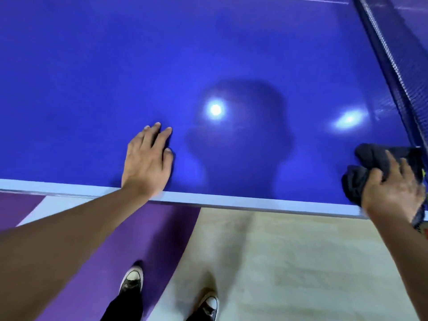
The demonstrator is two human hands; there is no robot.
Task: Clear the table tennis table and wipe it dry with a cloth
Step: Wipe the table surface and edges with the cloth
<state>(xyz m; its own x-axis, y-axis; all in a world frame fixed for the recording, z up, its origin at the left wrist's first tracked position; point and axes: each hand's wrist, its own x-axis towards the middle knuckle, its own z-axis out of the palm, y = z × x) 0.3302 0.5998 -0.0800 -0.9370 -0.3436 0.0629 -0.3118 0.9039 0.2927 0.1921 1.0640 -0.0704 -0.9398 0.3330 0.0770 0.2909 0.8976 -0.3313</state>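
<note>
A blue table tennis table (162, 66) with a white edge line fills the upper part of the head view. My left hand (148, 161) lies flat on it near the front edge, fingers straight. At the right, close to the table's front corner, my right hand (393, 188) grips a bunched dark cloth (370, 163) that rests on the surface beside the net. Part of the cloth is hidden under my fingers.
The dark net (393, 54) runs along the right side, from the top of the view down to the cloth. Two ceiling lights and my head's shadow show on the glossy top. Below the edge are purple and pale wood floor and my two shoes (132, 281).
</note>
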